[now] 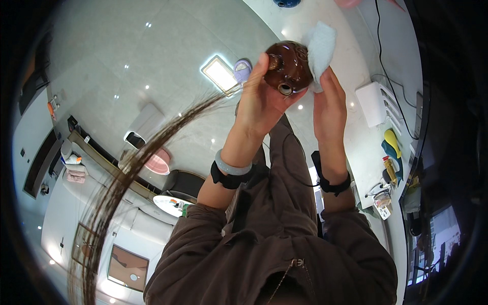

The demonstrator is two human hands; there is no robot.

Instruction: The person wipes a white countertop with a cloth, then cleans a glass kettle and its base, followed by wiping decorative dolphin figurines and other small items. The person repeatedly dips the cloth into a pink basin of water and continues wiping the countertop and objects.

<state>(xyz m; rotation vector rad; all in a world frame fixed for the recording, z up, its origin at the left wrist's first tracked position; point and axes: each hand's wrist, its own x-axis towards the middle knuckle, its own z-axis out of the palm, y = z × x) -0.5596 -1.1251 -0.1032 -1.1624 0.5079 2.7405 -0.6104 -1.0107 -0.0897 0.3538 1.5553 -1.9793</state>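
My left hand (pixel 263 99) holds up a glossy dark brown ceramic pot or ornament (pixel 290 66), rounded, with a short knob on one side and a round, pale-rimmed hole facing me. The thumb rests by the knob and the fingers pass beneath the body. In my right hand (pixel 331 99) is a folded white cloth (pixel 322 47), pressed against the right side of the brown piece. Part of the right fingers lies hidden behind the cloth. Both hands are raised beside a long white counter (pixel 339 42).
Along the counter at the right lie a white router-like box (pixel 370 103), black cables, a yellow and teal object (pixel 392 145) and small items. A blue object (pixel 287 3) stands at the top. A lilac slipper (pixel 242 70) and a pink basin (pixel 158 161) are on the floor side.
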